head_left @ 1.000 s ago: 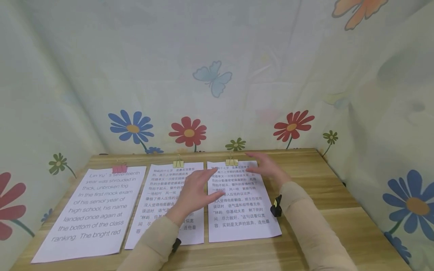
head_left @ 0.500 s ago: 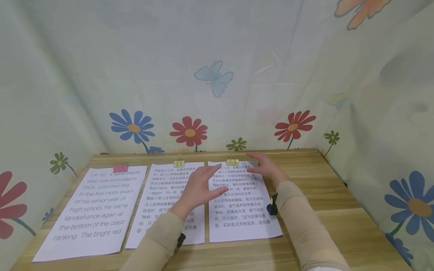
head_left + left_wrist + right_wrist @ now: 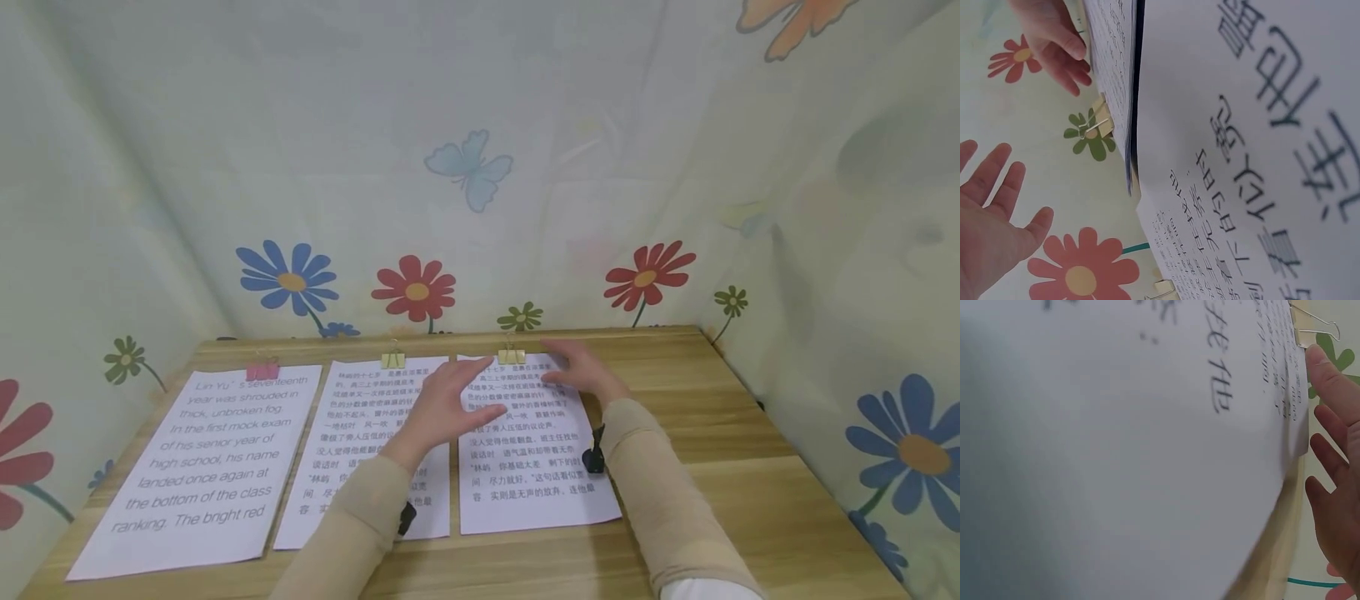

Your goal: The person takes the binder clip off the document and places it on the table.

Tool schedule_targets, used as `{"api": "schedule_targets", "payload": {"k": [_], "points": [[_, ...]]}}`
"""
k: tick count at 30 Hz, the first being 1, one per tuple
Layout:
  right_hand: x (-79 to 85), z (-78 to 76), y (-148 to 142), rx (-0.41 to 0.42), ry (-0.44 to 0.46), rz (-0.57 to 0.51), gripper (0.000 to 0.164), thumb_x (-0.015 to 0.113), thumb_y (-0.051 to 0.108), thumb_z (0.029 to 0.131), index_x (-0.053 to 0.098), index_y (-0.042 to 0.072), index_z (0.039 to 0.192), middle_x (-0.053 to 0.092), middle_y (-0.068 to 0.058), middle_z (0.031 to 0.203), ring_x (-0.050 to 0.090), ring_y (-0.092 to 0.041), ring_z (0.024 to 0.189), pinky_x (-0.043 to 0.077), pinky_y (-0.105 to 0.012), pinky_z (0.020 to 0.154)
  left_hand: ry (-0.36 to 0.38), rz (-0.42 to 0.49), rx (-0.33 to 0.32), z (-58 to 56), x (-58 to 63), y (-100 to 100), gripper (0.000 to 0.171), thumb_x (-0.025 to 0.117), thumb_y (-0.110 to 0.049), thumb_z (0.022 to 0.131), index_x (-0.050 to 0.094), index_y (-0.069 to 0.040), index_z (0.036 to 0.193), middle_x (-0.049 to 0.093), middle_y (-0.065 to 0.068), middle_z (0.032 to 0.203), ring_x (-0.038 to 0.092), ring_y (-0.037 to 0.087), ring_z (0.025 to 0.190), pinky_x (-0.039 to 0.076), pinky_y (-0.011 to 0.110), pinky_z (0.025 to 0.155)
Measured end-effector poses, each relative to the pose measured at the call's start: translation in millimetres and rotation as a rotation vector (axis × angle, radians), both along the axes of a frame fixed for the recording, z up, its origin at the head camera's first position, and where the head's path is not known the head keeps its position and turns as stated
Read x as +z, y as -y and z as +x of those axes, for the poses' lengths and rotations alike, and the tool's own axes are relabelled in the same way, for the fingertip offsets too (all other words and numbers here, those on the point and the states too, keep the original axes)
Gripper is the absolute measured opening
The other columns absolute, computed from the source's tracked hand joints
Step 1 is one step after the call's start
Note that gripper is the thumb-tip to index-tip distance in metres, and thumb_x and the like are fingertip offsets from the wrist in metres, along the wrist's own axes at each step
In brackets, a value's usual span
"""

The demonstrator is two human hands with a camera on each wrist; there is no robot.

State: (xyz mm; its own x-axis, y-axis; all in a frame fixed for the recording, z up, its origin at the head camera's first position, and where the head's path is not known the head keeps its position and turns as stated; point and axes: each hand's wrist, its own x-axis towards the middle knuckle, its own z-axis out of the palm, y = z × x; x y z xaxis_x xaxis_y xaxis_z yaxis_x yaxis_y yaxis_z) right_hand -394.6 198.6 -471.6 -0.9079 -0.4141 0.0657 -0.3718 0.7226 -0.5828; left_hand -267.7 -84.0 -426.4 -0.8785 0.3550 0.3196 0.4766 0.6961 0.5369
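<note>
Three stacks of printed white paper lie in a row on the wooden table. The right stack [image 3: 536, 467], printed in Chinese, has a yellow binder clip [image 3: 512, 357] at its top edge. My left hand [image 3: 442, 408] is over the gap between the middle stack [image 3: 360, 450] and the right one, thumb and fingers spread, holding nothing. By the right stack's top right corner is my right hand [image 3: 585, 371], fingers slightly bent and holding nothing. The left wrist view shows both the left hand [image 3: 991, 225] and right hand [image 3: 1057, 47] apart from the paper.
At the left lies an English-printed stack [image 3: 202, 467] with a pink binder clip [image 3: 262, 369]. Another yellow binder clip [image 3: 393, 360] grips the middle stack. Behind the wooden table [image 3: 697, 467] hangs a flowered cloth [image 3: 337, 167], which also runs along both sides.
My left hand has shifted slightly right, bringing its fingertips closer to the right stack's clip. The right hand stays almost in place. The paper stacks have not moved on the table.
</note>
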Motion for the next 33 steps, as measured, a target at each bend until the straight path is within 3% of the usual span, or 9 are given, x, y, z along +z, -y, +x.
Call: {"api": "schedule_targets", "payload": {"k": [8, 33], "points": [[-8.5, -4.2, 8.9, 0.01, -0.009, -0.013, 0.076, 0.08, 0.021, 0.084, 0.042, 0.008, 0.15, 0.044, -0.016, 0.15, 0.038, -0.036, 0.139, 0.025, -0.051, 0.115, 0.005, -0.001, -0.026, -5.9, -2.6, 0.5, 0.079, 0.072, -0.055, 0.085, 0.042, -0.026, 0.152, 0.05, -0.001, 0.148, 0.042, 0.025, 0.137, 0.024, 0.053, 0.115], [-12.0, -5.3, 11.3, -0.002, -0.046, 0.05, 0.078, 0.082, 0.025, 0.082, 0.044, 0.008, 0.148, 0.045, -0.022, 0.147, 0.037, -0.041, 0.136, 0.027, -0.055, 0.113, 0.076, 0.034, -0.001, -14.2, -11.1, -3.0, 0.08, 0.071, -0.058, 0.084, 0.041, -0.028, 0.152, 0.045, -0.002, 0.152, 0.036, 0.027, 0.141, 0.023, 0.056, 0.115]]}}
